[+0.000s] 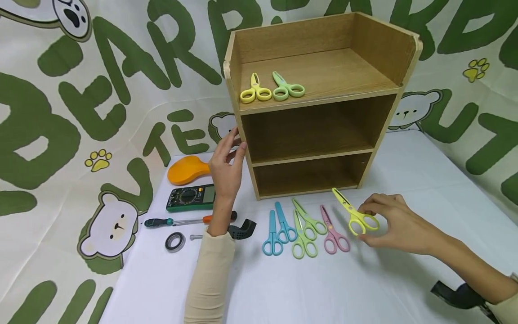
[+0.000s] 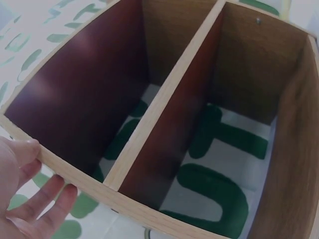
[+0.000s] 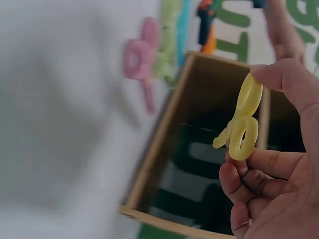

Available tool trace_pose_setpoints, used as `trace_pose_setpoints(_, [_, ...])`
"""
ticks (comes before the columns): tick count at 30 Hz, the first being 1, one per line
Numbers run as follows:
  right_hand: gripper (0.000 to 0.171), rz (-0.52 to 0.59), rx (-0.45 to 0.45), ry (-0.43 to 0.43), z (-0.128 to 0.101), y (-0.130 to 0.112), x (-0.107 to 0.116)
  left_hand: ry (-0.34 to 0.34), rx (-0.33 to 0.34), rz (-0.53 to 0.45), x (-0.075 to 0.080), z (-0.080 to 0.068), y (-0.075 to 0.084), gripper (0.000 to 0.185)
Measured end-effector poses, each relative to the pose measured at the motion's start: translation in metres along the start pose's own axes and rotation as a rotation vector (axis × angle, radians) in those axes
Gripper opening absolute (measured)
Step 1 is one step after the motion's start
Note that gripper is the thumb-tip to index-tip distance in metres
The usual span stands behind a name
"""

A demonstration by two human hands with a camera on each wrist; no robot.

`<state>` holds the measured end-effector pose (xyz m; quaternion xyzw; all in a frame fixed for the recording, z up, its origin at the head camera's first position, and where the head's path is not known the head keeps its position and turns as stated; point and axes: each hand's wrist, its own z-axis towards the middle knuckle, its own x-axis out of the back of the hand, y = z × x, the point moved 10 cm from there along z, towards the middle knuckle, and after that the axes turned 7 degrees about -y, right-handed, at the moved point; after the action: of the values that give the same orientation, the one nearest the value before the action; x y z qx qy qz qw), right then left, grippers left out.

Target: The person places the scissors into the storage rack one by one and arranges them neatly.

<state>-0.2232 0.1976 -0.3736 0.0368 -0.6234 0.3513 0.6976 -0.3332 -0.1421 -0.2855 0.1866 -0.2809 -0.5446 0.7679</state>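
Note:
My right hand (image 1: 398,223) pinches yellow scissors (image 1: 353,212) by the finger loops between thumb and fingers, blades pointing up and left; the same scissors (image 3: 239,119) show close up in the right wrist view. At the left side of the wooden shelf (image 1: 311,100) is my left hand (image 1: 227,168), its fingertips touching the side panel near the front edge. On the shelf's top board stand yellow scissors (image 1: 255,89) and green scissors (image 1: 286,87). Before the shelf lie two blue scissors (image 1: 273,236), two green scissors (image 1: 303,238) and pink scissors (image 1: 334,231).
Left of the shelf lie an orange paddle-like thing (image 1: 187,170), a multimeter (image 1: 188,198), a screwdriver (image 1: 162,222) and a roll of black tape (image 1: 175,242). My left forearm partly covers other tools there. A printed cloth (image 1: 121,81) hangs behind the white table (image 1: 303,292).

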Motion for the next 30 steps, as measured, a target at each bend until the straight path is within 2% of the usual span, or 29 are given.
trace_pose_setpoints(9, [0.047,-0.020,0.071,0.047,0.007,-0.044,0.059,0.003,0.001,0.012,0.001,-0.001,0.000,0.043])
trace_pose_setpoints(13, [0.054,-0.039,0.133,0.085,0.015,-0.064,0.089,0.008,0.002,0.010,0.001,0.000,-0.001,0.043])
trace_pose_setpoints(18, [0.055,-0.084,0.220,0.125,0.030,-0.085,0.125,0.022,0.001,0.016,0.001,0.000,0.003,0.042])
trace_pose_setpoints(25, [0.054,-0.105,0.226,0.173,0.067,-0.098,0.166,0.030,-0.007,0.024,0.006,0.001,0.033,0.039])
trace_pose_setpoints(30, [0.052,-0.124,0.169,0.169,0.100,-0.095,0.185,0.029,0.018,0.029,0.006,0.001,0.034,0.040])
